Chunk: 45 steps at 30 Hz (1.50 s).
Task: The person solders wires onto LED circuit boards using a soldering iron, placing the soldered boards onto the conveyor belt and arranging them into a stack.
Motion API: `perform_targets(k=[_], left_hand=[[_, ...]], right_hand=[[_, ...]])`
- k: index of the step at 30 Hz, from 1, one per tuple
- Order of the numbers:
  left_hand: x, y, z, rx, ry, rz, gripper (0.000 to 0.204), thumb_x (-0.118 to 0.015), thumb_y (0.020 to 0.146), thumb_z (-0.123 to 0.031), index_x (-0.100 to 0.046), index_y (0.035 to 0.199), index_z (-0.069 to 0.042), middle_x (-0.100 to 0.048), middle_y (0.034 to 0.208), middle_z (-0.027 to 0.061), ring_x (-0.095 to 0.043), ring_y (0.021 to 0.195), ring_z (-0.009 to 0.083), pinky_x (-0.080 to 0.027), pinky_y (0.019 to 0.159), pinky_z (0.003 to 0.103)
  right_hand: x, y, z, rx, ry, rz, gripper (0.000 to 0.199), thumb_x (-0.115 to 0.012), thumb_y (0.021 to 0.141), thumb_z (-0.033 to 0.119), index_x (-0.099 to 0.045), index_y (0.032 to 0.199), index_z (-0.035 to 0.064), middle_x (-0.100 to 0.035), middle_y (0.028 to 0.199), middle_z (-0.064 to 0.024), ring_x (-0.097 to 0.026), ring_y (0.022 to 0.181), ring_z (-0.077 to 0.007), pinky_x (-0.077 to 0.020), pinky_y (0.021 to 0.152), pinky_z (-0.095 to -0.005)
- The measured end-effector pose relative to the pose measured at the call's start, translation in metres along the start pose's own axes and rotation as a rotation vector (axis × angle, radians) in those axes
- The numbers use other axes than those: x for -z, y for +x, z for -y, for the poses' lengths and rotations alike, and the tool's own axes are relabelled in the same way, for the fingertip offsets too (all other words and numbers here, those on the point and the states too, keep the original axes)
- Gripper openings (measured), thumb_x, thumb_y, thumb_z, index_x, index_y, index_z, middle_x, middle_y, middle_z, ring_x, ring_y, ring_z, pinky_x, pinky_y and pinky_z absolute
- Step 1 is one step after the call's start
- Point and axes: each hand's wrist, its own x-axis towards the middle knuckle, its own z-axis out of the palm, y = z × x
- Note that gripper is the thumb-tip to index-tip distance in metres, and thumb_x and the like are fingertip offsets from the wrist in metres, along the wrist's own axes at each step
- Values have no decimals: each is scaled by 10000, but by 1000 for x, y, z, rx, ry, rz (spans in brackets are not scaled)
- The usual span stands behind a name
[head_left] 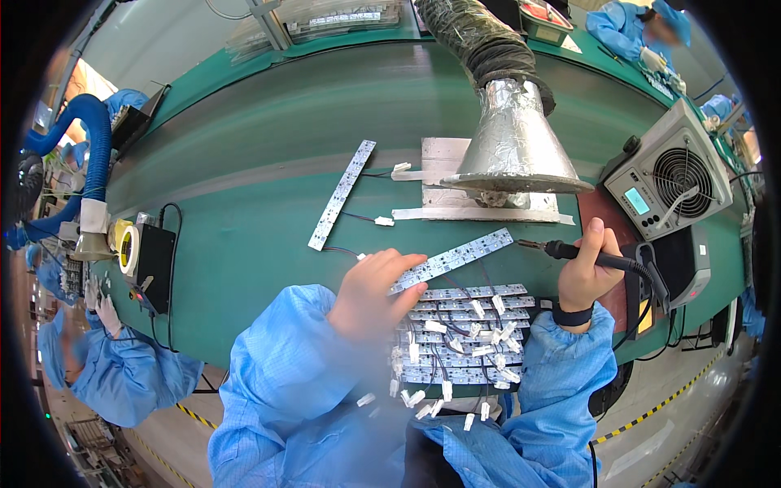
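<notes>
My left hand (376,291) grips the near left end of a long white circuit board strip (464,256), fingers above and thumb at its lower edge. The strip slants up to the right. In my right hand (590,268) is a soldering iron (560,250), its tip pointing left, close to the strip's far right end; whether they touch I cannot tell. Just below the held strip lie several similar strips (472,315) in rows, with dark wires and white connectors (447,390). Another strip (342,195) with wired connectors lies farther off, beyond my left hand.
A foil-covered extraction hood (521,138) hangs over a taped pale board (446,199). On the right stands a grey fan unit (667,179) with a screen. A black box (154,264) with a tape roll stands at left. Co-workers in blue (122,374) sit around the green table (236,268).
</notes>
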Motion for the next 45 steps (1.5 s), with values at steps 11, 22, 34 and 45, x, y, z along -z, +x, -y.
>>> perform_targets(k=[11, 22, 34, 45], left_hand=[[2, 0, -1, 3, 8, 8, 335, -728, 778, -93, -637, 1082, 14, -612, 844, 157, -577, 732, 319, -441, 663, 378], [12, -2, -3, 68, -31, -10, 324, -715, 804, -85, -653, 1101, 28, -685, 936, 175, -649, 813, 302, -499, 735, 353], [112, -2, 29, 26, -173, -13, 276, -634, 779, -43, -682, 1033, 54, -713, 916, 150, -677, 806, 171, -508, 724, 270], [67, 6, 71, 381, -1, -380, 302, -642, 921, -174, -623, 1161, 8, -672, 963, 115, -631, 894, 190, -488, 794, 297]], right_hand=[[2, 0, -2, -18, -12, -10, 419, -568, 972, 162, -448, 598, 18, -424, 563, 25, -366, 550, -48, -294, 506, -227], [2, 5, -3, -44, 19, -53, 431, -568, 977, 180, -459, 596, 10, -429, 559, 29, -364, 561, -41, -270, 517, -234], [3, 4, -4, -82, 41, -62, 437, -565, 979, 181, -440, 594, 17, -426, 563, 27, -367, 569, -40, -274, 519, -238], [4, 4, -9, -76, 43, -43, 428, -563, 982, 178, -440, 602, 24, -428, 583, 29, -359, 580, -45, -273, 538, -235]])
